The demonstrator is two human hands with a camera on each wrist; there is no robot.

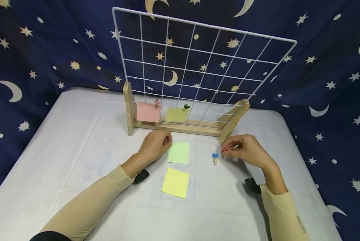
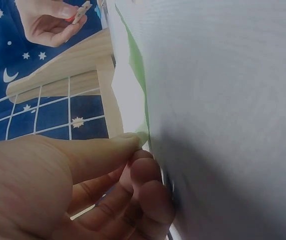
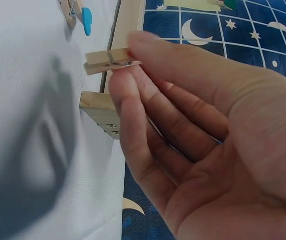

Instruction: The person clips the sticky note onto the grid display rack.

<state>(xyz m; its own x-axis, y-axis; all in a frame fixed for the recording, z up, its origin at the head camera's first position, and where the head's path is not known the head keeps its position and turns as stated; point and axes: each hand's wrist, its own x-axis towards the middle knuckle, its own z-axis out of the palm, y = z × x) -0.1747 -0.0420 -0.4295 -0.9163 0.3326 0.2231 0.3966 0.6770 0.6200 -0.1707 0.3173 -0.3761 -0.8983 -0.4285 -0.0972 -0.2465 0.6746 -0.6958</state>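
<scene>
My left hand (image 1: pixel 156 144) pinches the upper left corner of a light green sticky note (image 1: pixel 178 153) between thumb and fingertips; in the left wrist view the green note (image 2: pixel 137 65) tilts up off the cloth. Between thumb and fingers, my right hand (image 1: pixel 248 150) pinches a small wooden clothespin (image 3: pixel 107 61) with a red piece (image 1: pixel 224 150) on it. Left of that hand a clothespin with a blue heart (image 1: pixel 215 156) lies on the table. A yellow sticky note (image 1: pixel 175 182) lies nearer the front, below the green one.
Behind the hands stands a white wire grid (image 1: pixel 198 67) in a wooden base (image 1: pixel 180 128). A pink note (image 1: pixel 148 111) and a yellow-green note (image 1: pixel 177 115) hang low on it, each under a heart clothespin. White cloth covers the table (image 1: pixel 77 150); a star-patterned curtain (image 1: pixel 86 43) hangs behind.
</scene>
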